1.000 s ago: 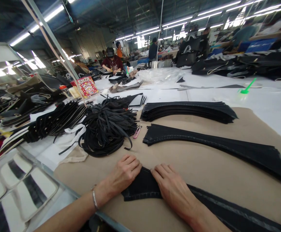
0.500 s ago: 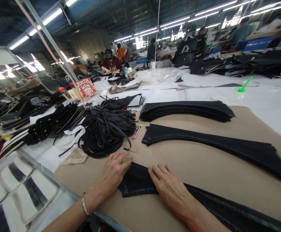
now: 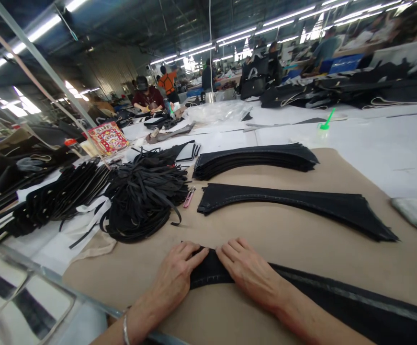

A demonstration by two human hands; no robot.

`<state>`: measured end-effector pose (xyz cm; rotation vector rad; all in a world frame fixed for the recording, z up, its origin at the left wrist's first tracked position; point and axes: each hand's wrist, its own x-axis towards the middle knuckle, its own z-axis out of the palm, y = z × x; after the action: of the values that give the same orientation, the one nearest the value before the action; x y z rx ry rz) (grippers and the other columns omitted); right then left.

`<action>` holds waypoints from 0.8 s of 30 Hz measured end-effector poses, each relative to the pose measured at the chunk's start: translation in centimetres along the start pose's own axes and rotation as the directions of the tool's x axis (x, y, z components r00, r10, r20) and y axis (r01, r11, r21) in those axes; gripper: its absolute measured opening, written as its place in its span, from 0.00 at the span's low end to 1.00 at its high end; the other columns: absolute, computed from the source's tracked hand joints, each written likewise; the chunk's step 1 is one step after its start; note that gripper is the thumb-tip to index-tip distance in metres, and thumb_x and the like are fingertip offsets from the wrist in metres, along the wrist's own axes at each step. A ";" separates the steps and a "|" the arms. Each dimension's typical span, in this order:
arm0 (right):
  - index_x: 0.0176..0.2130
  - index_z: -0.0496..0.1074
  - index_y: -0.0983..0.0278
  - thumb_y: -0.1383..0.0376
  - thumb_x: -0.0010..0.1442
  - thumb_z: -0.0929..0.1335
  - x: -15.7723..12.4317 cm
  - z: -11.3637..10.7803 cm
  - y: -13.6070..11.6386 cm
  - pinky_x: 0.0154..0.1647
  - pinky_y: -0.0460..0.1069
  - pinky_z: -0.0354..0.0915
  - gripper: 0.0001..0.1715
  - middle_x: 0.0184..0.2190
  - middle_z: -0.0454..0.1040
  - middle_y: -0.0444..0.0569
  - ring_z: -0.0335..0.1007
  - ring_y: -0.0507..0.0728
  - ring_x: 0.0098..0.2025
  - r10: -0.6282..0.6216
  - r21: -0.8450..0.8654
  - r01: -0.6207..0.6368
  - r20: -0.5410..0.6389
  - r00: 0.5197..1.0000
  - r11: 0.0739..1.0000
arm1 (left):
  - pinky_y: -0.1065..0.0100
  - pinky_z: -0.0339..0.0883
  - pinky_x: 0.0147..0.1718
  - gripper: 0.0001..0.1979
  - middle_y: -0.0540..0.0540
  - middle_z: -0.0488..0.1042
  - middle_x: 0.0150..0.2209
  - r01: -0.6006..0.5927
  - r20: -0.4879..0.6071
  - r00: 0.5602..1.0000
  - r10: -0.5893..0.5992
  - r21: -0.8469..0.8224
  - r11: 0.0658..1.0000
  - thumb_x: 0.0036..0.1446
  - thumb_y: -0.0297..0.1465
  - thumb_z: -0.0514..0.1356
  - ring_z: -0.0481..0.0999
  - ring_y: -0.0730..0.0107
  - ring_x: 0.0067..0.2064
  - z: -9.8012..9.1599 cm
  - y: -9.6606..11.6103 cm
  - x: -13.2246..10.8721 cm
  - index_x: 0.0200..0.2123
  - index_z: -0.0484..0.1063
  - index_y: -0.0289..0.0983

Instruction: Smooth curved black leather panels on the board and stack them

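Observation:
A long curved black panel (image 3: 213,270), of leather or fabric, lies on the brown sheet (image 3: 151,299) in front of me. Its curved edge has a line of pale marks or stitches. My left hand (image 3: 179,268) presses on its narrow end, thumb and fingers closed at the far edge. Close beside it, my right hand (image 3: 246,268) bends its fingers over the same far edge, and the fingertips are partly hidden. Past my right forearm the panel widens toward the lower right. Farther off lie a stack of similar black panels (image 3: 283,194) and a second stack (image 3: 254,160).
Left of the stacks sits a bundle of black strips (image 3: 140,196), with a pink cutter (image 3: 189,197) beside it. A green-tipped bottle (image 3: 324,128) stands at the back. Pale pads with dark bands (image 3: 32,306) lie lower left. A co-worker (image 3: 149,98) sits across the table.
My left hand has slid rightward along the panel, closer to my right hand, and its thumb now lies at the far edge. The view has turned slightly right.

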<state>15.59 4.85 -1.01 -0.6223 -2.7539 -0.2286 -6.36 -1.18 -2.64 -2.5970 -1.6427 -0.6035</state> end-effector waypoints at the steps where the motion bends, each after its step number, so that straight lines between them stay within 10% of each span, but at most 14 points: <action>1: 0.40 0.69 0.66 0.74 0.61 0.66 -0.4 -0.1 0.3 0.41 0.53 0.58 0.07 0.34 0.68 0.47 0.60 0.57 0.36 0.007 0.009 -0.007 0.002 1.000 1.000 | 0.57 0.71 0.47 0.24 0.42 0.75 0.48 -0.004 0.000 1.000 0.004 0.015 1.000 0.61 0.18 0.50 0.72 0.62 0.48 0.0 0.0 0.0 0.56 0.70 0.41; 24: 0.47 0.68 0.66 0.71 0.65 0.65 -3.6 -1.5 2.4 0.43 0.53 0.58 0.09 0.38 0.69 0.46 0.61 0.57 0.40 -0.007 0.069 0.001 0.090 0.996 0.998 | 0.59 0.64 0.45 0.21 0.44 0.73 0.45 -0.124 0.131 0.985 0.112 0.089 0.988 0.62 0.21 0.52 0.69 0.61 0.45 -0.9 1.7 2.3 0.55 0.69 0.44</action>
<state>20.13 5.22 -0.57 -0.6241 -2.8365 -0.1082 -4.28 -0.19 -0.77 -2.6872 -1.4938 -0.3529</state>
